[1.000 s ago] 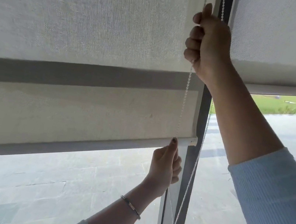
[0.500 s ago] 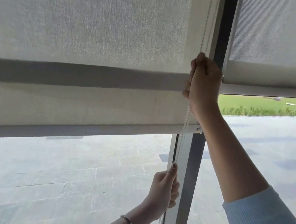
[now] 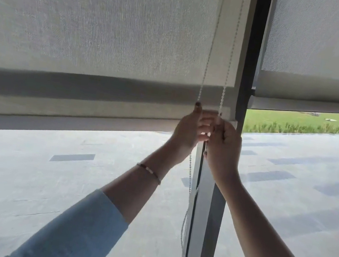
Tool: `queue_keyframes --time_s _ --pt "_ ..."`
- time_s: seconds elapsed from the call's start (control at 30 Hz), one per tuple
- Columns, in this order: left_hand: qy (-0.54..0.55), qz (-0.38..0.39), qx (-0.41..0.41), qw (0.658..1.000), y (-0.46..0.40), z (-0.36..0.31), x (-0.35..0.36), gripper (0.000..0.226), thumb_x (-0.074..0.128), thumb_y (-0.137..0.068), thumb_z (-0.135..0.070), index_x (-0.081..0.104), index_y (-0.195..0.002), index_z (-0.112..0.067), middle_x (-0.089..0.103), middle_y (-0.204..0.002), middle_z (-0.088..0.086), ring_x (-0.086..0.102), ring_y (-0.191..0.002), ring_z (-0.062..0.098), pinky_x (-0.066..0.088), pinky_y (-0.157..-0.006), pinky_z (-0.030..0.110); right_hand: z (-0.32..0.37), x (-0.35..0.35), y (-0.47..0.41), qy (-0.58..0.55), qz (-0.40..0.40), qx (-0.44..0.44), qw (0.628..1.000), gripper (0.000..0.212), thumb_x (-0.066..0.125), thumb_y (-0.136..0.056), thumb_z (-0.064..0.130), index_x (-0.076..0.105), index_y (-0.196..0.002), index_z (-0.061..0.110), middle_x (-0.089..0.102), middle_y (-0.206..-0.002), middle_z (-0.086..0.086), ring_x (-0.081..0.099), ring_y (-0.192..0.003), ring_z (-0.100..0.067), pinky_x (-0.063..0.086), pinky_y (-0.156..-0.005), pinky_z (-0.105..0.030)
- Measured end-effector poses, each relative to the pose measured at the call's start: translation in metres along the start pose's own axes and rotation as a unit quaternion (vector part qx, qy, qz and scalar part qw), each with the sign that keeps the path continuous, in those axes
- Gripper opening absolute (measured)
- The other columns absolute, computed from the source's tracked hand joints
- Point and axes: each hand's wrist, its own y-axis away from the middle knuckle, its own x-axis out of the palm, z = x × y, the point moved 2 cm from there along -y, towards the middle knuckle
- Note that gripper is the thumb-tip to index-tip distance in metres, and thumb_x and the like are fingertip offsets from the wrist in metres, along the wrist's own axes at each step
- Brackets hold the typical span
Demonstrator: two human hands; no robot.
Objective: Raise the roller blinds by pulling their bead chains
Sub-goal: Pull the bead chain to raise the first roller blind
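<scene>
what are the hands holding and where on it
Both hold the bead chain beside the blind's bottom bar: left hand on the left strand, right hand on the right.

window: two glass panes split by a dark vertical frame post (image 3: 250,52) | outside: pale grey paved terrace (image 3: 67,178) with scattered darker slabs | far right: green lawn (image 3: 312,121) behind a low hedge row (image 3: 297,128) | light: bright, even daylight

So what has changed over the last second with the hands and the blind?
The right hand came down the white bead chain from high up, and the left hand rose to meet it. The beige fabric roller blind on the left went up slightly. Both hands stayed closed on the chain; the grey blind on the right looks unchanged.
</scene>
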Motion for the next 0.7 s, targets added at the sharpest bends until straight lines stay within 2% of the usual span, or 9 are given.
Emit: queue_keyframes --time_s 0.07,0.17,0.2,0.27,0.33,0.37,0.4,0.53,0.7 --pt "0.008 0.033 0.053 0.998 -0.014 -0.038 0.013 0.061 0.017 -0.108 -0.044 0.067 -0.108 -0.010 0.073 -0.091 0.009 0.068 -0.082 0.021 0.049 -0.078 0.035 -0.004 0.001 0.009 0.000 -0.008 0.004 1.000 0.034 0.041 -0.100 0.026 0.048 -0.067 0.028 0.044 -0.049 0.016 0.041 -0.046 -0.021 0.037 -0.044 -0.038" --pt "0.054 0.057 0.092 0.993 -0.025 -0.080 0.034 0.057 0.022 -0.108 -0.042 0.066 -0.101 -0.007 0.068 -0.070 0.006 0.064 -0.062 0.019 0.051 -0.061 0.029 -0.003 0.002 0.017 0.020 -0.018 -0.003 1.000 0.038 0.039 -0.100 0.026 0.036 -0.062 0.027 0.041 -0.050 0.015 0.039 -0.048 -0.034 0.038 -0.044 -0.045" --pt "0.083 0.056 0.084 0.991 -0.028 -0.088 0.040 0.056 0.025 -0.108 -0.042 0.066 -0.093 -0.007 0.060 -0.061 0.004 0.057 -0.053 0.016 0.047 -0.055 0.026 -0.001 0.001 0.019 0.018 -0.016 0.000 1.000 0.038 0.039 -0.100 0.027 0.036 -0.062 0.026 0.041 -0.050 0.015 0.039 -0.049 -0.034 0.038 -0.044 -0.044" --pt "0.157 0.066 0.052 0.984 -0.032 -0.095 0.048 0.059 0.027 -0.108 -0.045 0.057 -0.068 -0.014 0.040 -0.048 -0.003 0.035 -0.037 0.008 0.027 -0.043 0.018 0.000 -0.002 0.020 0.019 -0.014 -0.001 1.000 0.038 0.038 -0.100 0.029 0.037 -0.062 0.025 0.039 -0.051 0.013 0.039 -0.050 -0.034 0.036 -0.045 -0.040" --pt "0.187 0.060 0.038 0.980 -0.034 -0.094 0.050 0.056 0.030 -0.107 -0.048 0.034 -0.056 -0.022 0.025 -0.041 -0.010 0.018 -0.031 0.004 0.015 -0.038 0.009 -0.002 -0.006 0.022 0.040 -0.015 -0.023 0.999 0.038 0.038 -0.101 0.027 0.037 -0.063 0.023 0.036 -0.054 0.010 0.037 -0.049 -0.018 0.033 -0.048 -0.029" --pt "0.185 0.052 0.041 0.980 -0.033 -0.092 0.050 0.054 0.032 -0.106 -0.048 0.027 -0.058 -0.024 0.022 -0.041 -0.011 0.015 -0.031 0.003 0.015 -0.036 0.007 -0.003 -0.007 0.024 0.044 -0.015 -0.027 0.999 0.038 0.038 -0.101 0.026 0.038 -0.063 0.021 0.036 -0.055 0.009 0.035 -0.049 -0.013 0.031 -0.048 -0.025" --pt "0.184 0.048 0.039 0.981 -0.031 -0.091 0.050 0.054 0.034 -0.106 -0.048 0.024 -0.058 -0.025 0.021 -0.041 -0.011 0.013 -0.032 0.003 0.016 -0.035 0.006 -0.004 -0.008 0.026 0.039 -0.014 -0.025 0.999 0.037 0.037 -0.100 0.028 0.039 -0.065 0.018 0.036 -0.055 0.009 0.035 -0.050 -0.013 0.032 -0.048 -0.028" --pt "0.174 0.042 0.027 0.983 -0.021 -0.084 0.052 0.052 0.034 -0.106 -0.048 0.023 -0.060 -0.026 0.019 -0.043 -0.011 0.012 -0.033 0.003 0.015 -0.034 0.007 -0.014 -0.011 0.036 0.045 -0.002 -0.020 0.999 0.036 0.036 -0.099 0.034 0.040 -0.067 0.017 0.038 -0.056 0.010 0.034 -0.049 -0.016 0.032 -0.048 -0.031" --pt "0.209 0.063 0.016 0.976 -0.016 -0.065 0.049 0.056 0.033 -0.106 -0.049 0.026 -0.055 -0.027 0.019 -0.042 -0.013 0.013 -0.033 0.002 0.016 -0.035 0.006 -0.020 -0.013 0.053 0.053 0.005 -0.024 0.998 0.036 0.037 -0.100 0.022 0.035 -0.064 0.024 0.033 -0.055 0.009 0.035 -0.051 -0.005 0.027 -0.052 -0.014"
